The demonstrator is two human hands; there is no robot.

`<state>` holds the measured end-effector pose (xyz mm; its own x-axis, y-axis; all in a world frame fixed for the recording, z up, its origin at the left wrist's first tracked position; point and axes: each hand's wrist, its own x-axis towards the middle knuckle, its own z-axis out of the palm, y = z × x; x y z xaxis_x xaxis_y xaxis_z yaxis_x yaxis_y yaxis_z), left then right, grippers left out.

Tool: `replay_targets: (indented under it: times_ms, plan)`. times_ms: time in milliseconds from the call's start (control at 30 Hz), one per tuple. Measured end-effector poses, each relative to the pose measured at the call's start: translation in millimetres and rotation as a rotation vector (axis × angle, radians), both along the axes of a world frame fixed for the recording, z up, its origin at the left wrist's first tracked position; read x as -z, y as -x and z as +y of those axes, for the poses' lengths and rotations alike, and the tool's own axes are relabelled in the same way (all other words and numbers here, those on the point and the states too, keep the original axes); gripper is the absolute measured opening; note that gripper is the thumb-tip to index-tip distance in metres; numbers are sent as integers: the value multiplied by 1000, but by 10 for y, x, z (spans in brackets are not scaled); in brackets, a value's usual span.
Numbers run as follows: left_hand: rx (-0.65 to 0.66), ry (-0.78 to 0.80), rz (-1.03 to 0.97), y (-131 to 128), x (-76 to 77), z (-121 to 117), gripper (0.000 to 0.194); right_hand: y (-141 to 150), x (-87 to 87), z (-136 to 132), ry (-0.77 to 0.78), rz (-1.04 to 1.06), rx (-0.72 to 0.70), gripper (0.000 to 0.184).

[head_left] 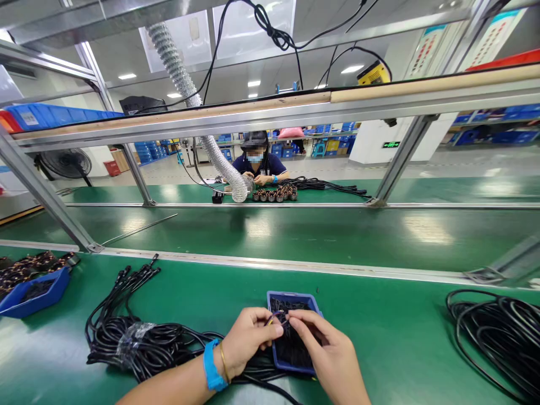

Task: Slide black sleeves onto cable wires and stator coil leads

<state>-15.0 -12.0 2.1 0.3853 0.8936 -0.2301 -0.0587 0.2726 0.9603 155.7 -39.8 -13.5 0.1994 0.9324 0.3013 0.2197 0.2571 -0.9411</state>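
Note:
Thin coloured wires (270, 320), purple and yellow among them, come out between the thumb and forefinger of my left hand (247, 342), which is closed in a pinch. Close beside it, my right hand (331, 351) pinches at the wire ends; whatever is between its fingertips is too small to make out. Both hands are above a blue bin (312, 298) of small, thin black pieces (293, 353). A bundle of black cables (139, 343), bound with clear film, lies left of the bin and runs under my left forearm.
A coil of black cable (502, 337) lies at right. Another blue bin (37, 295) and copper-wound parts (31, 267) sit at left. Metal posts (46, 191) hold a shelf (270, 115). Across the bench, a person (257, 160) works near more wound parts (274, 194) and a duct (219, 157).

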Motion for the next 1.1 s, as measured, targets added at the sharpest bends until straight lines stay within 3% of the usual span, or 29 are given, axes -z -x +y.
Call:
replay_targets:
  times_ms: [167,433,633,733,867,1100]
  plan:
    - [-6,3,0,-1,0,-3,55,13,-31,-5,-18,-11,5,24]
    - [-10,17,-10,-2,27,7,56,-35,-38,47,26,-22,-107,29]
    - [2,-6,-21,15,29,-3,48,-53,-54,48,-57,-111,-230,27]
    - [-5,-2,-59,22,15,-29,41,-7,-21,37,84,40,-288,34]
    - [-40,-31,-111,32,28,-55,43,84,75,37,264,216,-245,47]
    - [-131,-125,-136,37,134,-68,54,282,145,25,260,206,-260,42]
